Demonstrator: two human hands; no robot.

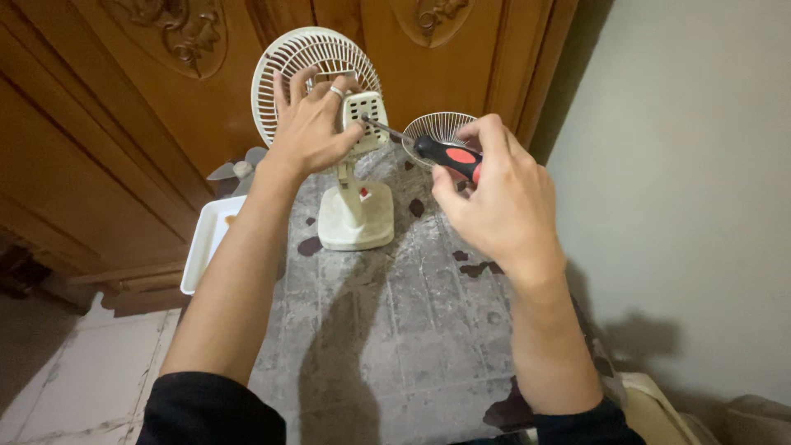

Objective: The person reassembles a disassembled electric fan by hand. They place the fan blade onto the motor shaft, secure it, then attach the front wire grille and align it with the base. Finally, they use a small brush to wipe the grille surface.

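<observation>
Cream plastic desk fan (354, 210) is standing at the far end of a grey cloth-covered table (412, 330). Left hand (309, 128) is gripping its motor housing, fingers curled around it. Right hand (494, 202) is holding a black-and-red screwdriver (441, 152), tip touching the housing.

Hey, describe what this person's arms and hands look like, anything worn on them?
Both forearms are bare, with dark, black-looking sleeves pushed up near the elbows. The left hand wears a silver-coloured ring on one finger. The right hand shows no ring, watch or glove.
</observation>
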